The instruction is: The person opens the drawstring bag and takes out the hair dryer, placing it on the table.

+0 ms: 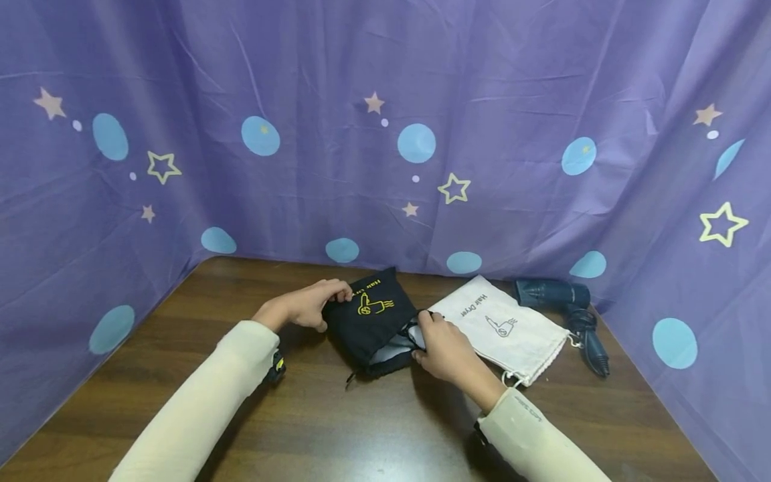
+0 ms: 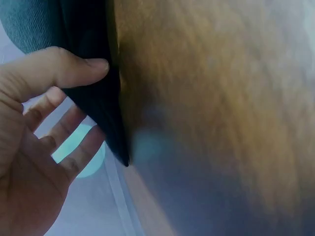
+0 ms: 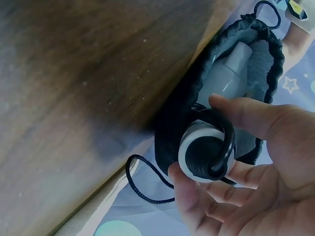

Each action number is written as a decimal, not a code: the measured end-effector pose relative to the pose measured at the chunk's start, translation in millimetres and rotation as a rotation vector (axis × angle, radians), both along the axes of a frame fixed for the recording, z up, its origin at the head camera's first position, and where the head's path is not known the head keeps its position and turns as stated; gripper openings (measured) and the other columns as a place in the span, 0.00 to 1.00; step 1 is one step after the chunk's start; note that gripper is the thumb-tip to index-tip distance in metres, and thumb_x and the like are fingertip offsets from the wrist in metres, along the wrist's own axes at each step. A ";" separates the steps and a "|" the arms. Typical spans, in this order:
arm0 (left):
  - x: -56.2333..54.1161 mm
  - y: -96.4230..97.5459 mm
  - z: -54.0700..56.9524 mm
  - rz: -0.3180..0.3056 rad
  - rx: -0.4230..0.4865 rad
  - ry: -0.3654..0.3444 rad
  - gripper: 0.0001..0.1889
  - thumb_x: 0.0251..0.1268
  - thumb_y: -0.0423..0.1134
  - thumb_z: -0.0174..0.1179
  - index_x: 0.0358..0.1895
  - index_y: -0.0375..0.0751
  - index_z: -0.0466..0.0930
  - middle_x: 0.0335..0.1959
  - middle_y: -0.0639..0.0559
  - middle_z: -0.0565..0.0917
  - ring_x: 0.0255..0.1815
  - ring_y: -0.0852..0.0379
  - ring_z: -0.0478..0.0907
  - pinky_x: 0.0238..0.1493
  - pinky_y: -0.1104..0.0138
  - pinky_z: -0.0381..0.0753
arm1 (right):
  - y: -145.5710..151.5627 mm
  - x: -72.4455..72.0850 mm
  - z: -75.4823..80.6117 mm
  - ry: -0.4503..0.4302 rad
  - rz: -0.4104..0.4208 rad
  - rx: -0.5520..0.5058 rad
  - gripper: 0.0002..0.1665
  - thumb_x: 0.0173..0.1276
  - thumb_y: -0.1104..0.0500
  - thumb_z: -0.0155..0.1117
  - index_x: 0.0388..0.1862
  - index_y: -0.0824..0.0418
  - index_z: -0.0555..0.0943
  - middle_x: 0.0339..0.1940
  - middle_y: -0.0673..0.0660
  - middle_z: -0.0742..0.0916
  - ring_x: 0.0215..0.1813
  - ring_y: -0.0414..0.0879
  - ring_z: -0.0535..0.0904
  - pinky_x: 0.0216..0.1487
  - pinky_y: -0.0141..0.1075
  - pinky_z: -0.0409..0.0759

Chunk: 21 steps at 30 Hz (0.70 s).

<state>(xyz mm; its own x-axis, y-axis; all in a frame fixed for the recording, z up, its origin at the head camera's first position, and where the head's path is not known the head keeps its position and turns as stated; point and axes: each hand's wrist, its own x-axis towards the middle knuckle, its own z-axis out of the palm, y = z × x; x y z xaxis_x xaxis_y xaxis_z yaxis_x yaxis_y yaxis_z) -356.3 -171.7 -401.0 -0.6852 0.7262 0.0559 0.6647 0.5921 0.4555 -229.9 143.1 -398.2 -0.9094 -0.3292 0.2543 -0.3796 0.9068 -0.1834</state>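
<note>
A black drawstring bag point(image 1: 355, 328) with a yellow "Hair Dryer" print lies on the table, its mouth open toward me. My left hand point(image 1: 310, 302) holds its left side, thumb on one face and fingers behind in the left wrist view. Inside the mouth, the right wrist view shows a light grey hair dryer point(image 3: 224, 81). My right hand point(image 1: 447, 348) grips the round handle end of that dryer, thumb near the looped black cord point(image 3: 229, 132). Most of the dryer is hidden by the bag in the head view. A black drawstring loop point(image 3: 133, 172) hangs beside the fingers.
Right of the black bag lies a white drawstring bag point(image 1: 476, 301) with a similar print. Beyond it, a dark blue hair dryer point(image 1: 551, 292) with bundled cord rests near the table's right edge. A purple curtain point(image 1: 337, 134) surrounds the wooden table point(image 1: 337, 435).
</note>
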 end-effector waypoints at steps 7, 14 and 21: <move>1.5 -1.9 -0.9 -0.008 -0.033 0.035 0.19 0.51 0.23 0.64 0.39 0.46 0.68 0.35 0.55 0.73 0.34 0.59 0.70 0.37 0.65 0.71 | -1.7 -0.7 2.8 -0.015 -0.007 0.007 0.30 0.56 0.54 0.81 0.49 0.63 0.74 0.40 0.63 0.82 0.37 0.57 0.82 0.35 0.51 0.80; 3.2 -7.8 -1.8 -0.069 0.055 0.119 0.15 0.54 0.23 0.62 0.34 0.45 0.69 0.29 0.55 0.69 0.31 0.60 0.67 0.34 0.66 0.67 | 0.1 -1.5 3.1 -0.018 -0.007 0.005 0.28 0.57 0.55 0.80 0.48 0.63 0.74 0.40 0.63 0.81 0.38 0.58 0.82 0.36 0.52 0.80; 7.1 -10.4 -1.1 -0.131 0.094 0.248 0.13 0.56 0.23 0.61 0.33 0.44 0.69 0.28 0.53 0.65 0.30 0.61 0.61 0.35 0.66 0.64 | 5.0 -3.5 0.8 -0.029 0.000 0.007 0.28 0.58 0.56 0.80 0.48 0.62 0.73 0.40 0.61 0.81 0.39 0.56 0.81 0.37 0.51 0.80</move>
<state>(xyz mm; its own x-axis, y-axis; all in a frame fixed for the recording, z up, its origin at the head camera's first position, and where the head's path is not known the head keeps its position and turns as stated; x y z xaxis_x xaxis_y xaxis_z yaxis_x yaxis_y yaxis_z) -349.3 -182.1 -402.0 -0.5430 0.7913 0.2811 0.8306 0.4568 0.3185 -233.5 148.0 -397.4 -0.9163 -0.3305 0.2260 -0.3740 0.9082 -0.1881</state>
